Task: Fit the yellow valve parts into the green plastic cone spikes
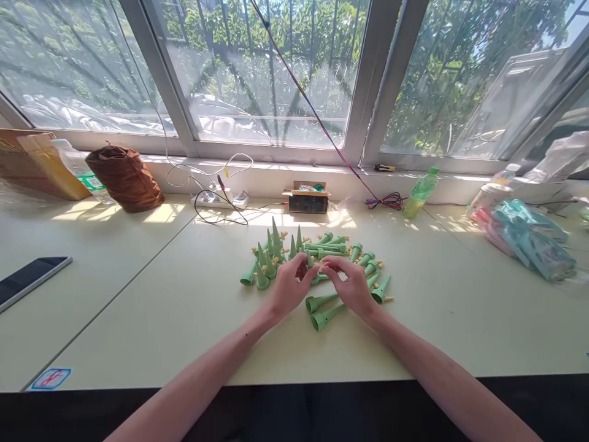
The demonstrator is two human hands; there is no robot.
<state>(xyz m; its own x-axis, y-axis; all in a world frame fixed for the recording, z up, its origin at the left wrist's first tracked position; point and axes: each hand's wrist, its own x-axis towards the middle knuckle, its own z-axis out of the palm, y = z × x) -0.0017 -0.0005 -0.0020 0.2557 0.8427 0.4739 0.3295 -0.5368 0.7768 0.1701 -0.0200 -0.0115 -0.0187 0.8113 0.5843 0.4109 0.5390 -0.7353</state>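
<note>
Many green plastic cones (262,277) with small tan pegs stand or lie in a pile on the pale table (184,319). At the front of the pile, my left hand (294,275) is closed round a green cone (310,260). Close beside it, my right hand (346,279) pinches a small tan peg (321,265) near that cone. Two green cones (321,319) lie on their sides under and in front of my right hand.
A brown bag (124,178), a power strip (214,196) with cables, a small box (308,201) and a green bottle (421,193) line the window side. A phone (32,279) lies left, plastic packets (534,239) right.
</note>
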